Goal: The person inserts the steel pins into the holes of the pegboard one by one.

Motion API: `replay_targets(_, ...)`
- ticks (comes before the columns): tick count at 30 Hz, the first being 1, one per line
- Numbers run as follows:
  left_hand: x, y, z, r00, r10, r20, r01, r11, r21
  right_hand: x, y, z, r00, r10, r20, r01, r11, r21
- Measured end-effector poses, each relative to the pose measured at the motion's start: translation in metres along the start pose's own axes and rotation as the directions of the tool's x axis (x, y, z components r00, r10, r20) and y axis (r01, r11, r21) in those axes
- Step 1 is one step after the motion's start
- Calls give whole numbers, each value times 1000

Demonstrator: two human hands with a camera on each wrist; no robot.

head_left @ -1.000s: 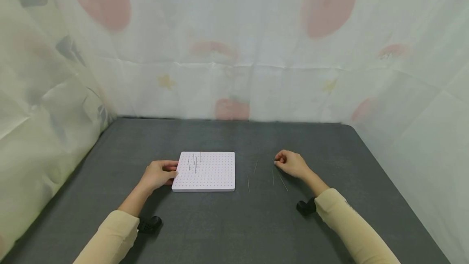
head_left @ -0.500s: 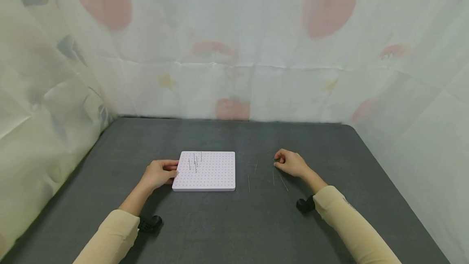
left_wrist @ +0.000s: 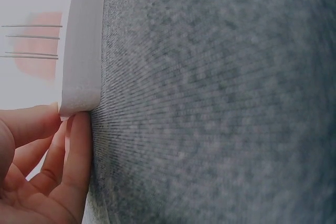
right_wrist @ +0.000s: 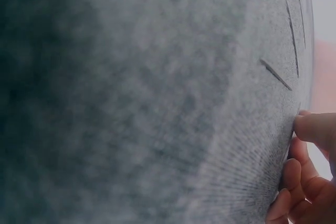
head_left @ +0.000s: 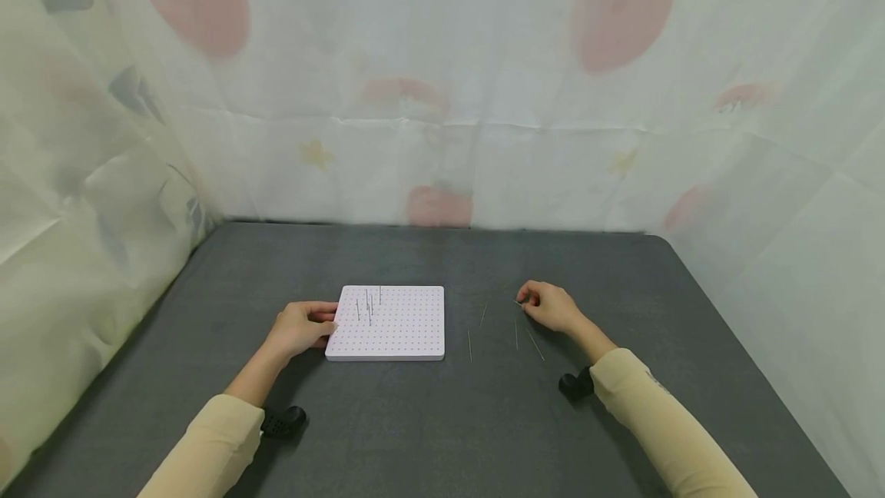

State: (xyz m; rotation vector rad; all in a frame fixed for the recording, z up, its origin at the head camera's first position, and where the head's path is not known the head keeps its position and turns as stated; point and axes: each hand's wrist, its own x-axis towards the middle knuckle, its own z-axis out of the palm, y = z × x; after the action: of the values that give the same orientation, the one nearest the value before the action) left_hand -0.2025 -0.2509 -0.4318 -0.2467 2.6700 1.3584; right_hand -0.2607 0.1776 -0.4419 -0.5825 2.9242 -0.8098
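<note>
A white board with a grid of small holes [head_left: 408, 333] lies flat on the dark table, left of the middle. My left hand [head_left: 293, 330] grips its left edge; in the left wrist view the thumb sits at the top edge, and the fingers touch the side. Several thin metal needles [left_wrist: 32, 37] stand upright in the board's far left part. My right hand [head_left: 548, 306] is low over the table to the right, thumb and index finger pinching a thin needle whose tip [head_left: 517, 302] pokes out to the left. The rest of that needle is hidden by the fingers.
Loose needles lie between the board and the right hand: one near the board [head_left: 469, 346], one farther back [head_left: 483, 313], and a slanted one [head_left: 535, 344] below the right hand. A printed curtain [head_left: 525, 175] hangs behind the table's far edge [head_left: 553, 232].
The right fingers have shifted slightly, and a needle tip now shows beyond them, pointing left. The left hand and the board have stayed in place.
</note>
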Motion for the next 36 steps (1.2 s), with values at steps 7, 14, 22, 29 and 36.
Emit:
replay_targets(7, 0, 0, 0, 1000, 2, 2, -2, 1000, -2, 0, 1, 0, 1000, 4, -9, -4, 1000, 5)
replay_targets(14, -1, 0, -1, 1000, -2, 0, 2, 1000, -2, -1, -1, 1, 998, 50, -38, -50, 999, 18)
replay_targets(22, -1, 1, 0, 1000, 5, 7, -5, 1000, -20, -8, 0, 0, 990, 121, -77, -118, 992, 46)
replay_targets(29, 0, 1, 1, 1000, 1, -5, -1, 1000, -9, -9, 1, 1, 990, 106, -93, -103, 994, 34)
replay_targets(36, 0, 0, 2, 1000, -2, -6, 2, 1000, -14, -8, 1, 2, 990, 114, -87, -113, 993, 17)
